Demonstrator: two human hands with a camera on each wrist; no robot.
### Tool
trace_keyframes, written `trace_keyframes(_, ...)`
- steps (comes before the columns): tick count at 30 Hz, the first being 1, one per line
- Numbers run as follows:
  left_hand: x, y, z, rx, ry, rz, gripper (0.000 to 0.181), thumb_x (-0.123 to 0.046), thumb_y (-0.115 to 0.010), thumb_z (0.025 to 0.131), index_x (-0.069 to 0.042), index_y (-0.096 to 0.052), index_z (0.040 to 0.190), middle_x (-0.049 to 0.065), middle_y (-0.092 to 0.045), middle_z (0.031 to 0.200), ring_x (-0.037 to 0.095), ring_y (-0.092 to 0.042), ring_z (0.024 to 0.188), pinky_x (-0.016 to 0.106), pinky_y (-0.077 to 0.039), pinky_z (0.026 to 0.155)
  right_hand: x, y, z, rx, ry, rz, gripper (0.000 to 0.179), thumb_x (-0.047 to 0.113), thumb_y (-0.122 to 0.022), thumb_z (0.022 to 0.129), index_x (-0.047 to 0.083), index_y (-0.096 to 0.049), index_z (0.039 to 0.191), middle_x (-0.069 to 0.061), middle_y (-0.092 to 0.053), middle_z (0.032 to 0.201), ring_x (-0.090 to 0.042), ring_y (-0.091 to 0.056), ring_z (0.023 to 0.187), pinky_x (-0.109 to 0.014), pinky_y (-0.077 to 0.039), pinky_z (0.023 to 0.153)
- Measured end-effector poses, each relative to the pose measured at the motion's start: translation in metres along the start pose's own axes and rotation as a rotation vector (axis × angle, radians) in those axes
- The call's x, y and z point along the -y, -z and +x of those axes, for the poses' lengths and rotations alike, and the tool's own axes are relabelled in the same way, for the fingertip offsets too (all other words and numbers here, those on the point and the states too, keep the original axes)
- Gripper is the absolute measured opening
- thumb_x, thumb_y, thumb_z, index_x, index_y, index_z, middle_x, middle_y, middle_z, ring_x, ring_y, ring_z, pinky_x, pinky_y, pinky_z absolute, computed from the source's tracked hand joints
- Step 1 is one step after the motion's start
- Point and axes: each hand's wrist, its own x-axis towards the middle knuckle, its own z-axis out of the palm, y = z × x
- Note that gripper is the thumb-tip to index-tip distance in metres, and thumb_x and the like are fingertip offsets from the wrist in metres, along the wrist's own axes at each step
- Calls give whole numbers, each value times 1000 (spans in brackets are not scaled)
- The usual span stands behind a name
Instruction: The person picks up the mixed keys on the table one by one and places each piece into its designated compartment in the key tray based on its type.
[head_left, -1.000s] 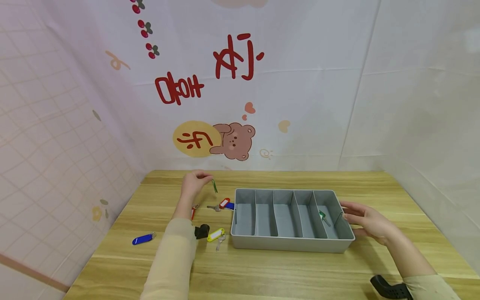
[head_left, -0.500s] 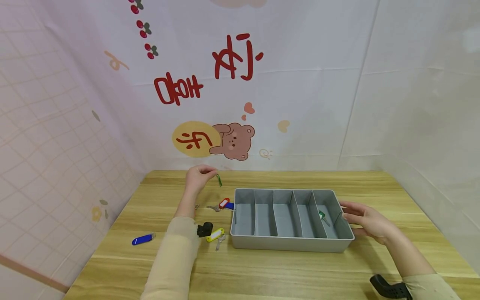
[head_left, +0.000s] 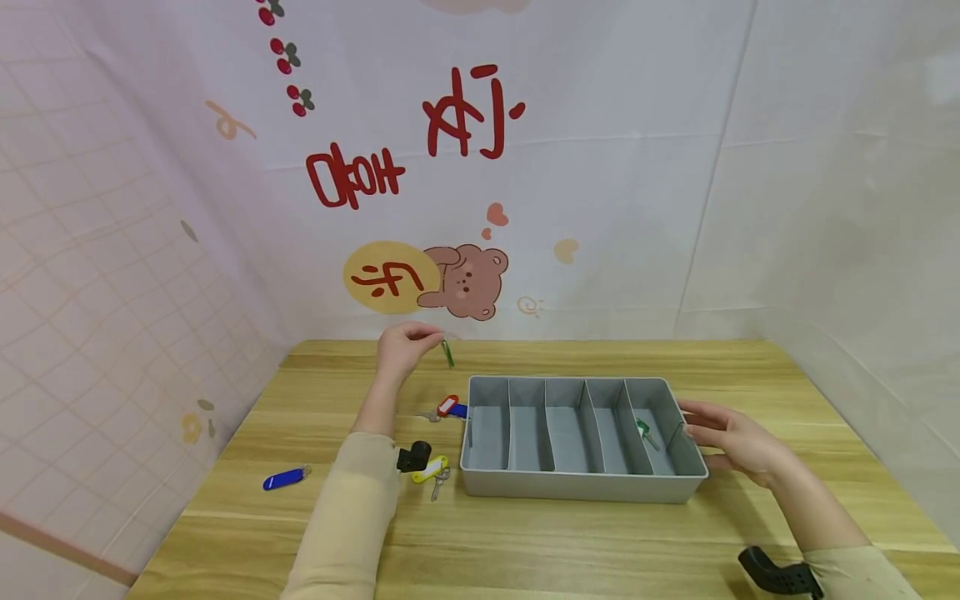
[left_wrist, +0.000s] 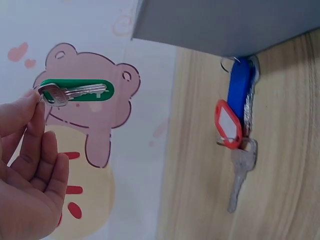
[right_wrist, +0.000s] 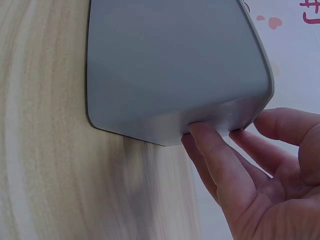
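Observation:
My left hand (head_left: 401,350) pinches the ring of a key (left_wrist: 85,92) with a green key tag (left_wrist: 106,85), held up above the table at the back, left of the grey divided box (head_left: 585,486). The other fingers curl loosely in the left wrist view. My right hand (head_left: 738,442) holds the box's right end, thumb at the rim and fingers (right_wrist: 212,150) against the outer wall. Inside the rightmost compartment lies another key with a green tag (head_left: 643,429). By the box's left end are a red key tag (left_wrist: 228,125) with its key and a blue key tag (left_wrist: 239,82).
A yellow key tag (head_left: 431,468) with its key lies at the box's front left. Farther left on the wooden table (head_left: 525,550) is another blue key tag (head_left: 283,478). A printed cloth (head_left: 600,167) hangs behind the table.
My left hand has moved right and slightly away from me, carrying the green-tagged key. My right hand stays at the box's end, and the box has not moved.

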Motion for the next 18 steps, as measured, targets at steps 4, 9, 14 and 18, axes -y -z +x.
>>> trace_keyframes(4,-9,0,-2,3,-13,-14,20,-22,-75,90,-7,-78,101,8,-73,103,25,-65,99,41,-50,86,1,0,-1,-2,0,13,61,9,-53,103,-14,-20,149,-13,-52,136,-10,-64,107,-42,-56,83)
trace_keyframes(9,-18,-1,-4,16,-26,-28,19,-22,-76,90,-7,-78,101,7,-73,103,25,-65,99,41,-51,86,2,-1,-1,4,4,24,61,9,-53,103,-13,-22,149,-12,-53,136,-10,-63,108,-42,-56,83)
trace_keyframes(14,-24,-3,-7,28,-19,-36,19,-23,-76,90,-8,-78,100,6,-73,103,24,-64,98,41,-50,85,1,-1,0,6,5,19,61,8,-53,103,-14,-20,149,-14,-52,136,-10,-64,107,-43,-56,83)
trace_keyframes(18,-30,-5,-8,35,-34,-44,20,-24,-77,89,-7,-79,99,6,-72,102,24,-64,97,41,-50,84,1,-1,0,0,6,12,62,8,-53,103,-15,-19,149,-15,-52,136,-10,-64,107,-43,-56,83)
